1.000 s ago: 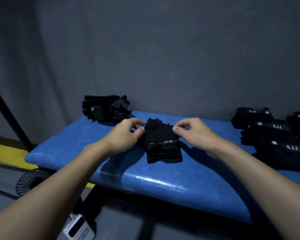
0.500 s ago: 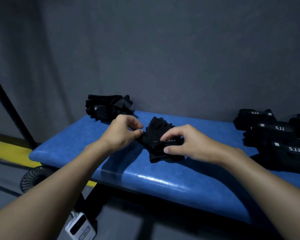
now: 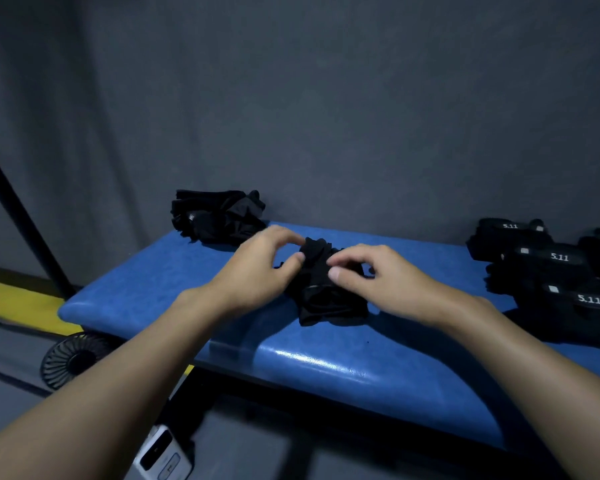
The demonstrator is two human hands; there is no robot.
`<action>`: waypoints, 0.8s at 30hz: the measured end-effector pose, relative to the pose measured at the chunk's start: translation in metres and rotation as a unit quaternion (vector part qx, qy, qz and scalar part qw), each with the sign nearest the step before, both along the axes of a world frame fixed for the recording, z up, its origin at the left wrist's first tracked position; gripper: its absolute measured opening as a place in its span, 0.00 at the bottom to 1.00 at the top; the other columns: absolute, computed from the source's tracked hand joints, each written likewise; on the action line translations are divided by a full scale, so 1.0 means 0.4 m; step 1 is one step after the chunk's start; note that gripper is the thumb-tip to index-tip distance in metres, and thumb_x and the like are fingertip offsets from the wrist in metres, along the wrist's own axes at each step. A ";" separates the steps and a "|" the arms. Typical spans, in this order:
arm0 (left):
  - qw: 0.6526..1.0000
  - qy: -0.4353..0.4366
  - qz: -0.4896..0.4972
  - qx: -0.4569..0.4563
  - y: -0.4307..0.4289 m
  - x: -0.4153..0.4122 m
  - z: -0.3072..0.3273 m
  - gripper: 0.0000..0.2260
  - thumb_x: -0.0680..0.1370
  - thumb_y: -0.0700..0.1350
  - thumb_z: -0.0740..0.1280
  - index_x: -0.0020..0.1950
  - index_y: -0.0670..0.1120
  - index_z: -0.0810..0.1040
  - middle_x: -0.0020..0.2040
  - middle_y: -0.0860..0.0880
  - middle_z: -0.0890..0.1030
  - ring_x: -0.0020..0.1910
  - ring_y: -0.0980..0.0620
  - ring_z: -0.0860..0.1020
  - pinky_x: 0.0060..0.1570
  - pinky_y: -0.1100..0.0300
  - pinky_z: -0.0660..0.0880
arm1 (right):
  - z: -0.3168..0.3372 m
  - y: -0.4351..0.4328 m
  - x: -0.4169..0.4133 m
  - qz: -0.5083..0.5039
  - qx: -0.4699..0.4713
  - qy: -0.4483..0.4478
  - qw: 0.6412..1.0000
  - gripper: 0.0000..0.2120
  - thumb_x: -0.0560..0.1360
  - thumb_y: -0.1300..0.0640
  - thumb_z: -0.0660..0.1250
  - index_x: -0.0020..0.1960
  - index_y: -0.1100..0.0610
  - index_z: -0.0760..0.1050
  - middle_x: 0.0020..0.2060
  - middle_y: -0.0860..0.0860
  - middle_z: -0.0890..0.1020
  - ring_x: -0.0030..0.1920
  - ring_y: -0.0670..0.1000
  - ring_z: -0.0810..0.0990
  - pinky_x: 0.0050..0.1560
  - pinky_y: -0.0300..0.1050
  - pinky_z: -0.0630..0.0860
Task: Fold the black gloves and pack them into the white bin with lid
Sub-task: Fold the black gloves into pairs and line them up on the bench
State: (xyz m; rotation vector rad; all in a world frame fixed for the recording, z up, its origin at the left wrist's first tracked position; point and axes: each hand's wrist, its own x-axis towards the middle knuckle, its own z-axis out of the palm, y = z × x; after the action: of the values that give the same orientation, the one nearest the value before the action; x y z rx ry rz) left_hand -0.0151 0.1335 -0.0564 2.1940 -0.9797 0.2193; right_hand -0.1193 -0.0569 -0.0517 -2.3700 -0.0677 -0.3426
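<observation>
Below the left forearm, closest to camera: white device (image 3: pixel 160 459) on the floor, partly cut off by the frame edge; can't tell what it is. Black fan (image 3: pixel 73 360) on the floor, left of and below the left wrist, just under the bench's left end. Blue padded bench (image 3: pixel 326 368) runs under both forearms.

Both hands meet at bench centre on one black glove (image 3: pixel 326 303), which lies bunched on the bench top.
- Left hand (image 3: pixel 257 268): fingers curled, thumb tip against the glove's left edge, pinching fabric there.
- Right hand (image 3: pixel 378 278): fingers curled over the glove's top right, thumb pressed on its front, fabric pinched between them.
- Glove's lower half lies flat on the bench between the wrists; its upper part sticks up between the fingertips.

Right of the right hand, well apart: stack (image 3: pixel 551 265) of folded black gloves on the bench, white "5.11" marks facing up. Beyond the left hand, near the bench's back left corner: loose pile (image 3: pixel 215 216) of unfolded black gloves against the wall. Far left of the left hand: yellow floor stripe (image 3: pixel 18 299) and a slanted black pole (image 3: pixel 21 216). Grey wall (image 3: pixel 326 116) behind it all.
</observation>
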 end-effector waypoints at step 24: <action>0.945 0.036 -0.042 0.322 0.009 0.006 -0.034 0.29 0.80 0.64 0.56 0.80 0.59 0.55 0.80 0.61 0.52 0.79 0.59 0.49 0.76 0.53 0.45 | -0.007 -0.050 -0.043 0.082 -0.189 0.093 0.974 0.27 0.72 0.53 0.74 0.69 0.45 0.73 0.67 0.42 0.71 0.68 0.41 0.69 0.65 0.28 0.61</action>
State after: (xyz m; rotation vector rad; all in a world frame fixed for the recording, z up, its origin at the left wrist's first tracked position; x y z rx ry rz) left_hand -0.0126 0.1372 -0.0701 2.7062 -1.2229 -0.2614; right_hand -0.1366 -0.0768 -0.0545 -2.7385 -0.2600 -0.0245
